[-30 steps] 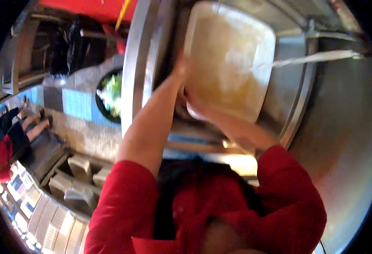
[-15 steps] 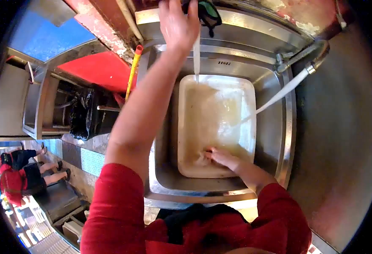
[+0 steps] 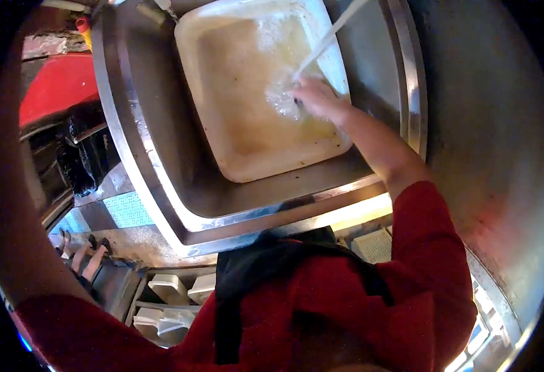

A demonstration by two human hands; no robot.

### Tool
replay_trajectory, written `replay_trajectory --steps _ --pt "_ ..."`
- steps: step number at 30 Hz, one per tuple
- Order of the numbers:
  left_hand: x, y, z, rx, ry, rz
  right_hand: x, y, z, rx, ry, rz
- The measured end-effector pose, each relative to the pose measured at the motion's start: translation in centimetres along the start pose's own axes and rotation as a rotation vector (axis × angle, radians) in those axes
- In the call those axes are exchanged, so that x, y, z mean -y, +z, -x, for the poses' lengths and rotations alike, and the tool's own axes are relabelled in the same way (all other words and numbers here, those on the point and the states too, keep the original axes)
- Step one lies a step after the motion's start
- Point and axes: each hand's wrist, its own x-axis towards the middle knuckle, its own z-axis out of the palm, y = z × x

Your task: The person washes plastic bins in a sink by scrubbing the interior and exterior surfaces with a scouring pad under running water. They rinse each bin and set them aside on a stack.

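Note:
My right hand (image 3: 318, 98) is over the white tub (image 3: 272, 172), where the water stream (image 3: 324, 42) lands. Its fingers are curled together and a small dark spot shows at their tips. Splashing hides what they hold, if anything. Cloudy brownish water (image 3: 241, 105) with a few dark specks fills the tub, and foam swirls beside my fingers. My left arm (image 3: 21, 223) stretches up along the left edge, and its hand is outside the view.
The tub stands in a steel sink (image 3: 154, 124). To the left are a black bag (image 3: 77, 164), a red panel (image 3: 58, 87) and a yellow pole (image 3: 86, 34). Pale containers (image 3: 170, 288) sit on a shelf below. Another person's legs (image 3: 92, 260) show at lower left.
My right hand has moved from the tub's near end up to the water stream. My left hand has left the view. The view has shifted and turned, and the tap is out of sight.

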Motion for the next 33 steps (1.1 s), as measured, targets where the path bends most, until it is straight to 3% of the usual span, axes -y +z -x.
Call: replay_trajectory --steps 2,3,5,6,8,9,10,12,13,14,15,16,18,19,20,22,24,25,27,31,32,33 --pt "0.1 -0.5 1.4 -0.043 0.02 0.064 1.2 1.2 -2.8 -0.521 0.744 -0.725" --pt "0.1 -0.9 2.2 -0.056 0.031 0.095 2.4 1.8 -3.1 -0.511 0.735 -0.719" --pt "0.0 -1.5 3.9 -0.088 0.049 0.157 5.6 3.1 -2.4 -0.583 0.409 -0.272" --pt "-0.2 -1.7 5.0 -0.093 0.062 0.197 6.0 2.6 -2.4 -0.565 0.413 -0.278" --pt "-0.6 -1.6 8.3 -0.083 0.061 0.283 5.9 2.0 -1.6 0.206 0.158 -0.274" --pt "-1.2 -1.7 10.1 -0.078 0.059 0.321 6.4 0.2 -1.2 0.257 0.278 -0.387" --pt "-1.8 -1.7 12.6 -0.058 0.057 0.354 7.4 -1.3 -0.6 0.184 0.393 -0.486" --pt "-3.5 -0.2 19.9 0.052 0.001 0.386 9.0 1.0 -0.5 0.115 0.418 -0.379" --pt "-4.7 1.0 24.1 0.169 -0.076 0.377 11.0 1.1 -0.2 0.091 0.336 -0.403" --pt "-6.3 0.6 27.6 0.374 -0.321 0.269 13.2 1.0 0.3 0.074 0.252 -0.42" --pt "-7.4 0.5 30.9 0.689 -0.371 -0.022 14.4 0.1 0.7 0.085 0.256 -0.405" --pt "-6.8 2.1 34.1 0.764 -0.622 0.143 15.4 -1.1 1.2 0.135 0.189 -0.482" --pt "-6.1 3.6 36.4 0.909 -0.898 0.286 15.5 -0.7 2.6 0.183 0.115 -0.554" --pt "-5.6 4.5 36.2 0.895 -0.909 0.291 14.1 -0.5 4.2 0.095 0.078 -0.533" --pt "-5.3 5.0 35.9 0.921 -1.097 0.338 12.9 -0.5 5.9 0.006 0.044 -0.522" --pt "-5.6 4.5 34.8 0.939 -1.299 0.402 9.6 -2.9 8.9 0.229 0.246 -0.428" --pt "-6.4 3.2 33.7 0.786 -1.506 0.693 5.5 -4.5 10.4 0.399 0.073 0.129" --pt "-6.6 3.1 33.7 0.722 -1.577 0.793 4.3 -5.1 9.9 0.406 0.065 0.15" --pt "-6.0 3.9 35.3 0.762 -1.063 0.46 3.2 -7.5 8.1 0.602 -0.296 0.571" --pt "-5.3 5.3 36.3 0.757 -1.285 0.562 -3.6 -8.9 0.1 0.444 -0.024 0.734" --pt "-5.4 4.9 36.3 0.804 -1.39 0.626 -4.7 -9.4 -1.5 0.427 -0.035 0.744" --pt "-5.4 4.6 36.0 0.84 -1.49 0.699 -5.7 -10.3 -3.0 0.271 -0.011 0.745"
